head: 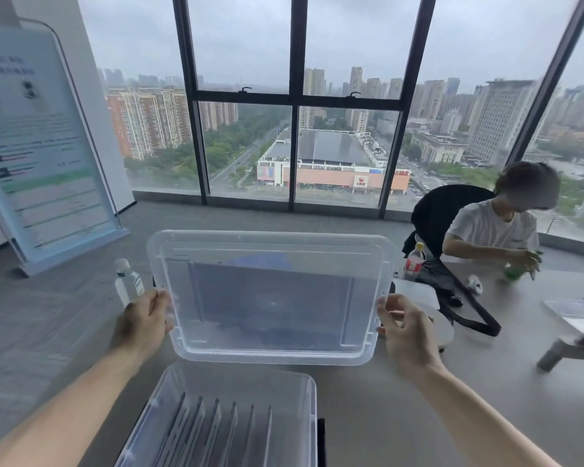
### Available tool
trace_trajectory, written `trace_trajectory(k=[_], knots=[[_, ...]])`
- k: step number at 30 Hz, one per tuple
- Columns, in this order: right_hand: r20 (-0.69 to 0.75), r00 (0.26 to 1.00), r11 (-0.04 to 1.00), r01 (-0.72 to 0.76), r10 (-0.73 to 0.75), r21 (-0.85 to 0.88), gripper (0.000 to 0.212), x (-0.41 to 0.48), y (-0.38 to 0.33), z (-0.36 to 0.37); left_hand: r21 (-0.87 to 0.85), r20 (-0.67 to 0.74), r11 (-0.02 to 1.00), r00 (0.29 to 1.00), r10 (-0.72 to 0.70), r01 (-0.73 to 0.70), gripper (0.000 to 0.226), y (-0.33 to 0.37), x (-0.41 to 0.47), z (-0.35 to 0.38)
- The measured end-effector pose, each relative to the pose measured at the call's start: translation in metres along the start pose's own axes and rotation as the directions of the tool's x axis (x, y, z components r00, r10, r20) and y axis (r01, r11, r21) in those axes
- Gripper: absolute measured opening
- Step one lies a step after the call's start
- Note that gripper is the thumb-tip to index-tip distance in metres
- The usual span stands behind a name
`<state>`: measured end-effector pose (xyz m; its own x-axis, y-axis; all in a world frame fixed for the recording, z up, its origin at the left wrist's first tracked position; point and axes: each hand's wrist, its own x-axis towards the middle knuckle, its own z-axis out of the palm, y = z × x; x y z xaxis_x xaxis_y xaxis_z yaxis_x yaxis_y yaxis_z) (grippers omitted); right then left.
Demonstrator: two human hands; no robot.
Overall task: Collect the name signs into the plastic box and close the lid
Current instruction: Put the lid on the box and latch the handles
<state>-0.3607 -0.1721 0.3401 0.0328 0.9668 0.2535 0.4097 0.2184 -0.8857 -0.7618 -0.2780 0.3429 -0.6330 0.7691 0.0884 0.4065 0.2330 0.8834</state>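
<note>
**Lid held in the air above the open plastic box**

The clear lid (270,298) is held up in the air by both hands, tilted so that its broad face is turned toward the camera. The left hand (142,323) is clamped on the lid's left edge, with the thumb on the near face and the fingers hidden behind. The right hand (407,328) is clamped on the lid's right edge in the same way. Through the lid a dark, blurred rectangular shape can be seen; what it is cannot be told.

The plastic box (312,416) is stood open at the near edge of the table (452,399), below the lid and not touched by it. Inside the box the name signs (216,429) are stood on edge in a row, packed side by side.

A clear water bottle (128,281) is seen just beyond the left hand. A bottle with a red label (414,261) is stood toward the far side of the table, beside a black bag (452,291). A seated person (496,227) is placed at the far right edge of the table, in front of the tall windows (297,96). A standing poster board (44,146) is set on the floor at the left.
</note>
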Motion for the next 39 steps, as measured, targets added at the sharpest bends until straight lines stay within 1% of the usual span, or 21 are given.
trace_trajectory(k=[2, 4, 7, 9, 11, 13, 15, 17, 19, 20, 21, 23, 24, 26, 28, 29, 31, 33, 34, 36, 39], knots=[[-0.003, 1.0, 1.0, 0.02, -0.02, 0.019, 0.019, 0.003, -0.004, 0.006, -0.178, 0.046, 0.984, 0.999, -0.02, 0.028, 0.032, 0.002, 0.011, -0.002], [-0.022, 1.0, 0.999, 0.021, -0.021, 0.031, 0.016, 0.002, -0.008, 0.013, -0.32, 0.121, 0.945, 0.992, -0.022, 0.06, 0.034, 0.005, 0.022, -0.006], [-0.098, 0.994, 0.996, 0.037, -0.046, -0.085, 0.014, -0.004, -0.014, 0.024, -0.464, 0.221, 0.874, 0.974, -0.043, 0.144, 0.04, 0.003, 0.036, -0.016], [-0.15, 0.986, 0.984, 0.048, -0.075, -0.173, 0.015, -0.009, -0.022, 0.031, -0.569, 0.265, 0.789, 0.96, -0.091, 0.232, 0.038, -0.003, 0.047, -0.025], [-0.155, 0.984, 0.98, 0.054, -0.085, -0.192, 0.018, -0.012, -0.027, 0.039, -0.614, 0.286, 0.723, 0.943, -0.169, 0.316, 0.033, -0.01, 0.062, -0.034], [-0.135, 0.988, 0.982, 0.049, -0.075, -0.184, 0.02, -0.016, -0.027, 0.047, -0.612, 0.288, 0.709, 0.934, -0.213, 0.35, 0.032, -0.018, 0.078, -0.037], [-0.129, 0.991, 0.99, 0.02, -0.038, -0.138, 0.016, -0.019, -0.025, 0.053, -0.585, 0.317, 0.724, 0.925, -0.21, 0.365, 0.033, -0.025, 0.09, -0.041], [-0.099, 0.995, 0.993, 0.015, -0.026, -0.116, 0.013, -0.023, -0.024, 0.053, -0.506, 0.438, 0.759, 0.88, -0.183, 0.41, 0.038, -0.029, 0.097, -0.05], [-0.016, 0.999, 0.995, 0.037, -0.039, -0.096, 0.044, -0.022, -0.019, 0.05, -0.318, 0.56, 0.847, 0.805, -0.195, 0.426, 0.055, -0.026, 0.096, -0.061], [0.02, 1.0, 0.999, 0.009, -0.008, -0.047, 0.052, -0.02, -0.017, 0.048, -0.242, 0.588, 0.878, 0.783, -0.205, 0.412, 0.057, -0.023, 0.092, -0.063], [0.061, 0.998, 0.998, -0.013, 0.01, 0.061, 0.049, -0.02, -0.018, 0.047, -0.218, 0.595, 0.879, 0.771, -0.225, 0.424, 0.058, -0.023, 0.088, -0.064], [0.072, 0.995, 0.975, -0.086, 0.073, 0.203, 0.033, -0.02, -0.019, 0.049, -0.185, 0.565, 0.876, 0.777, -0.276, 0.446, 0.057, -0.028, 0.083, -0.061], [0.069, 0.99, 0.971, -0.132, 0.12, 0.198, 0.031, -0.022, -0.018, 0.051, -0.151, 0.526, 0.892, 0.798, -0.293, 0.426, 0.05, -0.03, 0.08, -0.06], [0.1, 0.972, 0.943, -0.231, 0.213, 0.24, 0.031, -0.028, -0.015, 0.05, -0.098, 0.435, 0.914, 0.843, -0.317, 0.394, 0.045, -0.04, 0.076, -0.057], [0.14, 0.952, 0.901, -0.304, 0.273, 0.31, 0.025, -0.034, -0.012, 0.05, -0.121, 0.366, 0.914, 0.873, -0.323, 0.388, 0.047, -0.049, 0.069, -0.054], [0.144, 0.946, 0.902, -0.322, 0.291, 0.289, 0.021, -0.038, -0.009, 0.049, -0.125, 0.338, 0.924, 0.891, -0.303, 0.361, 0.049, -0.054, 0.063, -0.053], [0.131, 0.941, 0.944, -0.323, 0.313, 0.064, 0.028, -0.046, -0.003, 0.051, -0.083, 0.301, 0.954, 0.92, -0.251, 0.288, 0.053, -0.066, 0.052, -0.052], [0.111, 0.948, 0.946, -0.278, 0.297, -0.166, 0.023, -0.062, -0.001, 0.057, -0.014, 0.268, 0.976, 0.941, -0.205, 0.217, 0.057, -0.076, 0.037, -0.052], [0.108, 0.953, 0.94, -0.254, 0.284, -0.229, 0.019, -0.071, 0.0, 0.061, 0.024, 0.248, 0.984, 0.953, -0.175, 0.175, 0.058, -0.082, 0.032, -0.053], [0.113, 0.954, 0.926, -0.234, 0.277, -0.296, 0.018, -0.087, 0.005, 0.069, 0.102, 0.222, 0.989, 0.967, -0.129, 0.108, 0.055, -0.091, 0.023, -0.052], [0.13, 0.948, 0.913, -0.234, 0.29, -0.333, 0.014, -0.106, 0.013, 0.076, 0.222, 0.186, 0.971, 0.973, -0.134, 0.091, 0.048, -0.105, 0.017, -0.047]])
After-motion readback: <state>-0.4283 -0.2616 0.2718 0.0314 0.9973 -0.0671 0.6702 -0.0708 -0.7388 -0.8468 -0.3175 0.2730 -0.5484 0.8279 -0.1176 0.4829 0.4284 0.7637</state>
